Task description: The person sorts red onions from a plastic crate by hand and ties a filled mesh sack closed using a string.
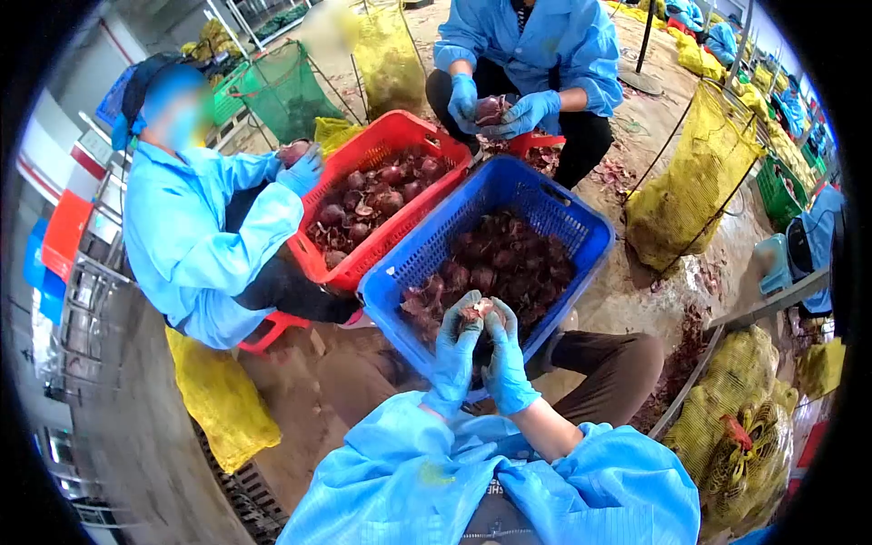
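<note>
Onion [476, 312] lies at our fingertips, above blue crate's [389, 313] near side; left hand [451, 356] and right hand [510, 368] equally near, fingers curled round it from either side. Long axis unclear.

White letters, "HE" legible, rest unclear, on the wearer's dark clothing [498, 516]

Blue crate [380, 304], 1; red crate [342, 275], adjoining its left, 1; nearby co-workers [213, 241], left of and beyond it, 2; held red onions [477, 312], 1 at its near side, 2 left of and beyond it; onions inside it, overlapping, uncountable
</note>
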`<state>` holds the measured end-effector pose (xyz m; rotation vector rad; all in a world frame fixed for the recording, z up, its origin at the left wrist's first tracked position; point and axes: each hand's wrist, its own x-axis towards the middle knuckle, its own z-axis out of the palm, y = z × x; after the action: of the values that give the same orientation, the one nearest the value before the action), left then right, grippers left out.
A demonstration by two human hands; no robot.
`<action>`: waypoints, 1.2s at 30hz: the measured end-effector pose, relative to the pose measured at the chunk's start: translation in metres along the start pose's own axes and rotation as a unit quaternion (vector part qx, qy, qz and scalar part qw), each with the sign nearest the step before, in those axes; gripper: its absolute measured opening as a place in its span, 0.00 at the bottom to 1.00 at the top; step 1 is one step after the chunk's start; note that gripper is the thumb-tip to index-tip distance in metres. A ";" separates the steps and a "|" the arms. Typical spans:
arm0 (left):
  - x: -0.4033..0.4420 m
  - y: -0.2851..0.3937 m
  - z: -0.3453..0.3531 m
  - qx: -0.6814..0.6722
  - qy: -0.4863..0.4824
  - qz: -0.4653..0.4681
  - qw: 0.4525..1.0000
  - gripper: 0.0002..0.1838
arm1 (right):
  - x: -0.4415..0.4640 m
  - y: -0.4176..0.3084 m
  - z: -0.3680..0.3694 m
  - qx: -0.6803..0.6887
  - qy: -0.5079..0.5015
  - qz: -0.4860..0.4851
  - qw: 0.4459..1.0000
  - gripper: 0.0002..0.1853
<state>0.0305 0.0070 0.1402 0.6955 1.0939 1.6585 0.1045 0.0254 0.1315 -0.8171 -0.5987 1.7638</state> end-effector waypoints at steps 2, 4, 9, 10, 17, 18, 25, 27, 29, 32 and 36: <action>-0.001 0.003 0.002 -0.005 -0.017 -0.011 1.000 0.21 | -0.002 -0.005 0.000 0.007 -0.012 -0.023 1.000 0.24; 0.004 0.005 0.005 0.075 -0.047 0.006 0.996 0.20 | -0.004 -0.013 -0.008 0.020 -0.043 0.011 0.999 0.26; 0.007 0.011 0.024 0.108 -0.158 0.008 0.981 0.33 | 0.019 -0.047 -0.045 0.162 -0.020 0.045 0.986 0.23; 0.011 -0.002 0.015 0.134 -0.159 0.023 0.978 0.35 | 0.030 -0.056 -0.053 0.218 -0.022 0.047 0.975 0.22; 0.039 -0.064 -0.102 0.495 0.131 0.056 0.857 0.33 | 0.129 -0.300 -0.110 -0.009 0.133 -0.431 0.893 0.24; 0.040 -0.072 -0.111 0.501 0.189 0.057 0.842 0.33 | 0.138 -0.347 -0.093 -0.005 0.165 -0.498 0.851 0.23; 0.060 -0.069 -0.147 0.525 0.357 -0.029 0.772 0.37 | 0.199 -0.471 -0.138 -0.368 0.215 -0.457 0.781 0.24; 0.060 -0.063 -0.141 0.524 0.380 -0.072 0.759 0.37 | 0.184 -0.402 -0.131 -0.359 0.189 -0.385 0.829 0.22; 0.069 -0.060 -0.150 0.476 0.371 -0.062 0.795 0.35 | 0.176 -0.322 -0.144 -0.348 0.105 -0.207 0.908 0.21; 0.090 -0.081 -0.207 0.400 0.353 -0.076 0.843 0.27 | 0.152 -0.208 -0.139 -0.467 -0.090 -0.028 0.879 0.19; 0.106 -0.086 -0.238 0.316 0.370 -0.110 0.867 0.19 | 0.159 -0.089 -0.139 -0.664 -0.271 0.052 0.695 0.18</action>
<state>-0.1700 0.0353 -0.0447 0.2799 2.2432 1.3685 0.2312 0.2054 0.0685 -1.2318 -2.4282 1.4346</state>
